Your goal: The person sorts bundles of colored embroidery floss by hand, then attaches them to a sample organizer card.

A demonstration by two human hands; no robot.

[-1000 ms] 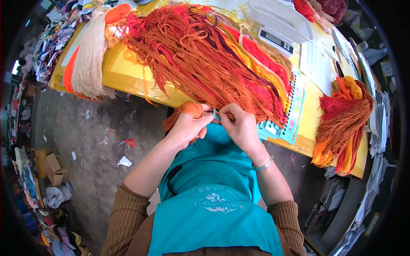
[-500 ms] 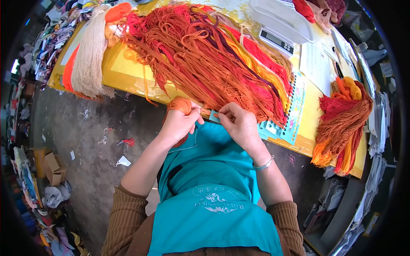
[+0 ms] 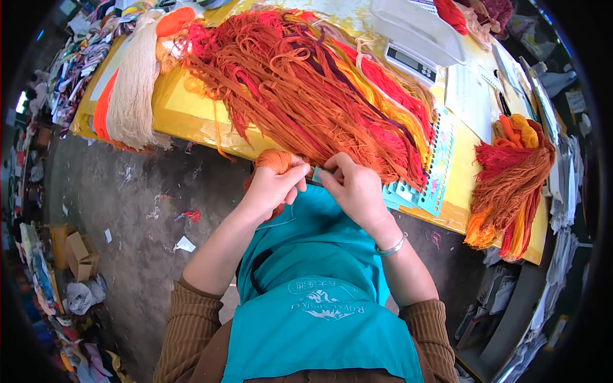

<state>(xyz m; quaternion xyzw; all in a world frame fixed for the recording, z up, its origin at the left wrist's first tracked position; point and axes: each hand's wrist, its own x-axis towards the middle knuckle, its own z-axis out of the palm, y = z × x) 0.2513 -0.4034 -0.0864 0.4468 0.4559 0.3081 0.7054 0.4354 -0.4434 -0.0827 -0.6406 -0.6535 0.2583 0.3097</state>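
Note:
My left hand (image 3: 274,187) is closed on an orange yarn bundle (image 3: 273,161), which loops over its back and hangs down behind the wrist. Beside it, at the table's front edge, my right hand (image 3: 351,188) has its thumb and fingers pinched; what they hold is too small to make out. Between the two hands shows a small piece of a teal card (image 3: 317,173). Just beyond them lies a large heap of rust, red and yellow yarn (image 3: 300,89) on the yellow table (image 3: 185,118).
Beige yarn (image 3: 133,89) hangs over the table's left side. At the right are punched teal cards (image 3: 440,166), another yarn bundle (image 3: 511,185), a scale (image 3: 412,62), a clear plastic tray (image 3: 421,29) and papers (image 3: 468,96). A cardboard box (image 3: 82,255) stands on the floor.
My left hand has turned and shifted slightly right, its fingers more curled. The fingers of my right hand have moved a little left and closed further.

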